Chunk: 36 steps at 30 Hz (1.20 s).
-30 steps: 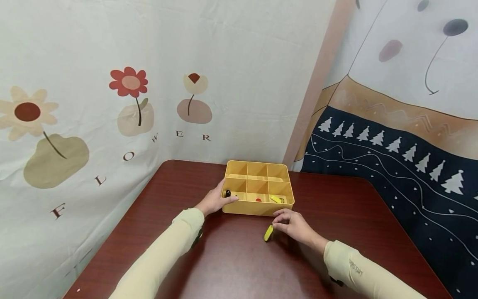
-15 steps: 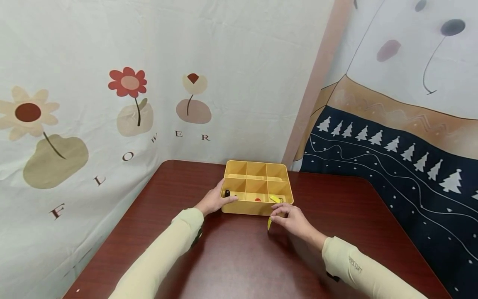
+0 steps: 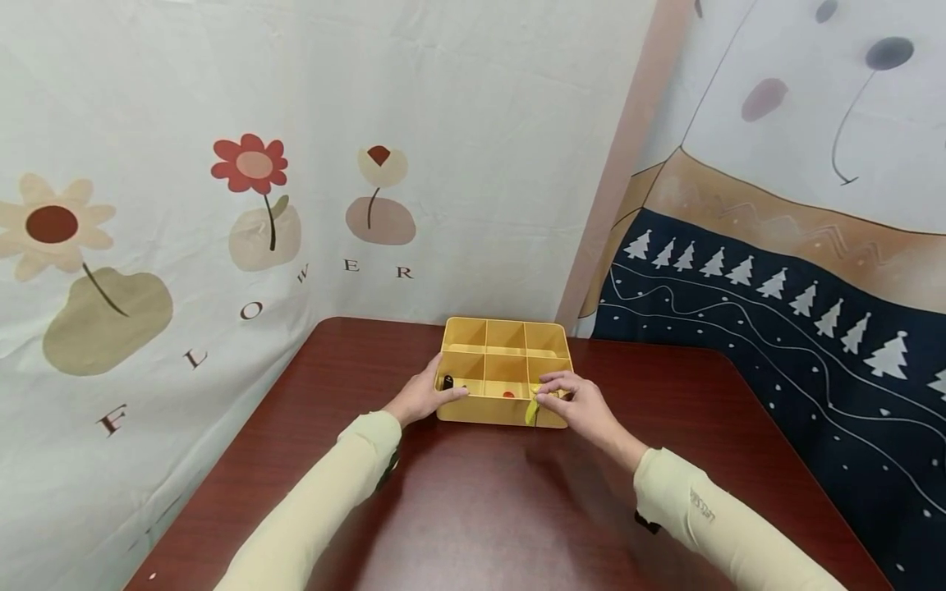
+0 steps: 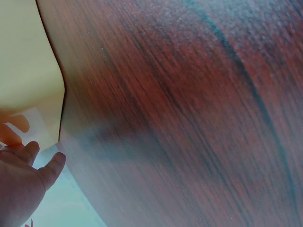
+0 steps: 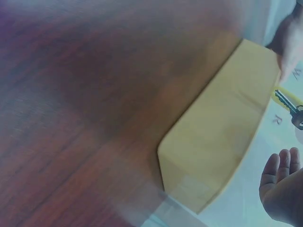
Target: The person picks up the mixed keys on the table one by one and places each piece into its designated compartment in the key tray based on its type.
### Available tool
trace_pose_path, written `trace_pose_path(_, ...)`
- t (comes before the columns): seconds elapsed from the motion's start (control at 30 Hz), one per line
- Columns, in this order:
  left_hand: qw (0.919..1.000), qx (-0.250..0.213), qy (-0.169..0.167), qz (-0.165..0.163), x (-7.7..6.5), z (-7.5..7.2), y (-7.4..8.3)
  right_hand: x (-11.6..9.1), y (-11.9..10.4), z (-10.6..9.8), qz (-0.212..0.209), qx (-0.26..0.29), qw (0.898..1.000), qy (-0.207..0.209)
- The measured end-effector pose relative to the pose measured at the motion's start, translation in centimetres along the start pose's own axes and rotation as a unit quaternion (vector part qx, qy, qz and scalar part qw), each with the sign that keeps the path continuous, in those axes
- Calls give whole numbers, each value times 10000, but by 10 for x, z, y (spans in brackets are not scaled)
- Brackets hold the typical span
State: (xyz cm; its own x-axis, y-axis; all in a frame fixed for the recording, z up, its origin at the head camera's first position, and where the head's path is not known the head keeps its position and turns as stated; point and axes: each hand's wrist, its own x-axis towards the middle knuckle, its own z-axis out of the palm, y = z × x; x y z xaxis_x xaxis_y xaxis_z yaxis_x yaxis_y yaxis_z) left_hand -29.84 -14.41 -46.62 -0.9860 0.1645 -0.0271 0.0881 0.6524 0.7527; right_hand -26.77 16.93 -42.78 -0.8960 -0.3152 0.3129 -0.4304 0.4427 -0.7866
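Note:
A yellow six-compartment box point(image 3: 480, 410) sits near the table's far edge. My left hand point(image 3: 423, 397) holds its front left corner, thumb along the front rim, other fingers at the left side. Between thumb and fingertips my right hand point(image 3: 585, 412) pinches a key with a yellow tag point(image 3: 531, 412), hanging before the front wall near the right compartment. The right wrist view shows the metal key point(image 5: 287, 103) against the yellow tag. A black object point(image 3: 447, 382) lies in the front left compartment, a small red one point(image 3: 508, 395) in the front middle. My right fingers partly cover the front right compartment.
The brown table point(image 3: 473, 509) carries the box. Behind it hangs a pale cloth point(image 3: 473, 164) printed with flowers and letters, and to the right a dark cloth with white trees point(image 3: 769, 328).
My right hand has lifted the yellow-tagged key off the table and moved it up and forward to the box's front rim. My left hand stays on the box.

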Motion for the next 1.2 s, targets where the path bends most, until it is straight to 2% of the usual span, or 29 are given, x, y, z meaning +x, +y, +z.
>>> trace_pose_path(0.4, 10000, -6, -18, -81, 0, -2, -3, 26, -4, -11, 455, -53, 9972, 586)
trace_pose_path(0.67, 9999, 42, -15, -95, -1, -3, -2, 40, -3, -10, 525, -271, 9935, 973)
trace_pose_path(1.0, 10000, 39, 11, -44, 0, -2, -1, 50, 7, -10, 701, -421, 9887, 1256)
trace_pose_path(1.2, 10000, -4, 16, -48, 1, 1, -1, 53, 15, -9, 977, -569, 9852, 1290)
